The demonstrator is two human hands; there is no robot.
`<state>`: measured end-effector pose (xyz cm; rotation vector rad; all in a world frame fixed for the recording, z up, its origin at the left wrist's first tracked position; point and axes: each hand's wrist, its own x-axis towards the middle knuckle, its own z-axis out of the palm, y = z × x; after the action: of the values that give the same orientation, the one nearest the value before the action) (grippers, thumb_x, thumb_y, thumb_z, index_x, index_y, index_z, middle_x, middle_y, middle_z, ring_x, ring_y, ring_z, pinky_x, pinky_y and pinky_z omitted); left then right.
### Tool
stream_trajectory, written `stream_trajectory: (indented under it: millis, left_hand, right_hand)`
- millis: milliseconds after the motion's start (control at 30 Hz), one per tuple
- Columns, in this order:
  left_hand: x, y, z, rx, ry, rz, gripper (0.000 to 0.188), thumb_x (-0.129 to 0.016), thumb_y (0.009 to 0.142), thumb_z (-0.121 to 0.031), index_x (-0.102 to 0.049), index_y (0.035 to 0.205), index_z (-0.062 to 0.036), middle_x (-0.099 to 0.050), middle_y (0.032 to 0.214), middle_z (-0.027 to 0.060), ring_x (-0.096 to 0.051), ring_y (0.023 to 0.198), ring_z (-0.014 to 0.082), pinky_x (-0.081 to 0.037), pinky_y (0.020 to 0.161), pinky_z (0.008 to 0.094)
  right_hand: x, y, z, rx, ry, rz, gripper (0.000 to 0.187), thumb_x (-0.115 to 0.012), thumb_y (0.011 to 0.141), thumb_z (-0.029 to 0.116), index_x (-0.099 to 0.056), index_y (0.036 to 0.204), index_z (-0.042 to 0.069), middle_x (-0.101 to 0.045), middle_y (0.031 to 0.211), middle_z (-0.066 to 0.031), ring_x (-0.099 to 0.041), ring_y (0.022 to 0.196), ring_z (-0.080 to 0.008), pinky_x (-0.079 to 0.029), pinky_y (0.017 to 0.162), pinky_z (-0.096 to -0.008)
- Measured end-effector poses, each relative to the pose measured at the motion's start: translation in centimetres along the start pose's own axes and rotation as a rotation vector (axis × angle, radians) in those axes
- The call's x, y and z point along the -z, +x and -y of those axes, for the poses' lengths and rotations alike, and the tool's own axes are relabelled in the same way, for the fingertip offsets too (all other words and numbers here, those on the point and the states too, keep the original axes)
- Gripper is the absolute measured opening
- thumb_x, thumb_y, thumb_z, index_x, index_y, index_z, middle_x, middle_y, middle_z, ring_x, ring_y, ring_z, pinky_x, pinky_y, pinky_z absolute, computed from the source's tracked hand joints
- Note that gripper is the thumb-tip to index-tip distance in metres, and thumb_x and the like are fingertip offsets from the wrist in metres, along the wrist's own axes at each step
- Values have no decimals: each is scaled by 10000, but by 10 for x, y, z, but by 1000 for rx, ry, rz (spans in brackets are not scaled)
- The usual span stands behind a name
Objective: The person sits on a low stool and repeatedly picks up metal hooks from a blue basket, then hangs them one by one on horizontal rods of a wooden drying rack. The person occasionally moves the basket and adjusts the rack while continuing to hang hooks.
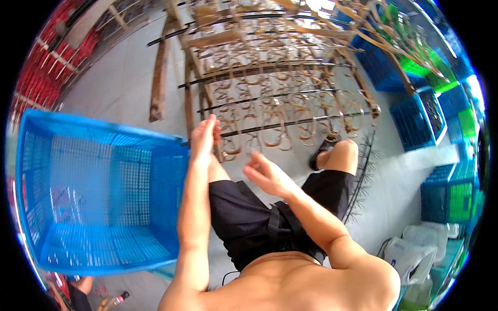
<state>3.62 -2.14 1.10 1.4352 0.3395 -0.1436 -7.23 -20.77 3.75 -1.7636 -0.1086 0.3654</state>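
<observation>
My left hand (pixel 206 133) is raised edge-on at the near left corner of a rack, in front of the end of a black rod (pixel 270 127). Its fingers are loosely bent and apart, and I see nothing in them. My right hand (pixel 263 171), slightly blurred, hovers over my lap with its fingers apart and nothing in it. Ahead of both hands, several rods cross the wooden rack (pixel 189 93). Rows of thin, curved, amber-brown loops (pixel 306 132) hang from them; their kind is too small to tell.
A big blue plastic crate (pixel 98 264) stands at my left. A bristly black rod (pixel 363 176) lies beside my right leg. Blue crates (pixel 410 119) and white plastic containers (pixel 410 259) line the right side. Red stacked goods (pixel 44 78) are at the far left. Part of another person shows at lower left.
</observation>
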Motion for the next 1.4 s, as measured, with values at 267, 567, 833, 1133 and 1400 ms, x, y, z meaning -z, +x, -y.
stream_trajectory:
  millis: [267,567,833,1133,1400]
  left_hand:
    - [14,22,-3,95,-68,57,170,-668,822,-303,-611,770,-151,-585,645,-40,-525,548,64,-408,470,234]
    - [35,-10,-6,-836,1529,86,262,-593,647,-39,-625,907,-21,-620,969,109,-513,998,325,-423,862,427]
    - [20,-37,-27,-894,1408,-45,203,-647,690,0,-619,890,-23,-635,968,153,-592,965,333,-473,836,417]
    - [-12,8,51,-635,1721,349,205,-630,722,-168,-618,892,-54,-592,1030,71,-527,1023,274,-446,837,392]
    - [22,-35,5,-941,1487,-405,187,-596,766,-87,-592,945,-33,-574,997,135,-530,961,328,-434,839,403]
  right_hand:
    - [279,-101,-16,-446,-313,-436,325,-578,814,362,-677,821,52,-600,699,-23,-520,562,-120,-424,531,-269]
    - [413,7,-157,198,-1593,-830,183,-544,803,193,-648,926,106,-478,1145,-102,-416,1144,-279,-295,1034,-411]
    - [431,-64,-91,249,-1179,-807,229,-627,645,61,-686,834,175,-625,887,-24,-588,869,-238,-448,805,-372]
    - [446,-119,-164,179,-1491,-767,338,-596,847,309,-530,589,101,-543,606,-73,-553,610,-261,-400,630,-369]
    - [408,-40,-247,213,-1376,-606,143,-614,625,110,-659,753,155,-600,698,-26,-597,687,-216,-416,660,-341]
